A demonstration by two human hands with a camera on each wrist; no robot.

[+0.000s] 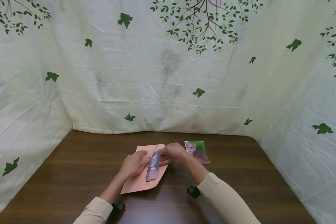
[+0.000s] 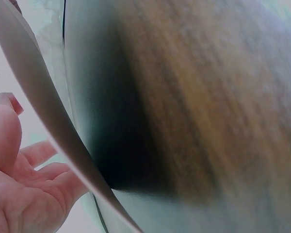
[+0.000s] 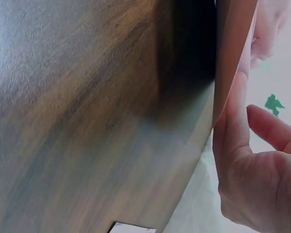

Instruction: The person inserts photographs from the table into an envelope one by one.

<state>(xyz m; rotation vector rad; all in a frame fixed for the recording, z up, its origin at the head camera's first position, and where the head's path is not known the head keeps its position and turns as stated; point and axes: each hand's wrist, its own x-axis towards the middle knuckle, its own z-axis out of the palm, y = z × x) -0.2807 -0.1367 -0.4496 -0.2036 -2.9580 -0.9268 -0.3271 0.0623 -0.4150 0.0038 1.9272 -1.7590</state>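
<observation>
A pink envelope (image 1: 134, 185) is tilted, its near edge raised above the table. A narrow strip of a cat picture (image 1: 154, 166) shows along its opening, the rest tucked out of sight. My left hand (image 1: 135, 164) holds the envelope from the left, thumb beside the picture; its fingertips are hidden behind the bent paper (image 2: 43, 102) in the left wrist view. At the envelope's right side, my right hand (image 1: 174, 153) grips the edge, and one finger (image 3: 238, 109) lies along the paper in the right wrist view.
Another cat picture (image 1: 200, 154) with a green corner lies flat on the dark wooden table (image 1: 81, 174), just right of my right hand. A pale curtain (image 1: 106, 77) with leaf prints hangs around the table's back and sides.
</observation>
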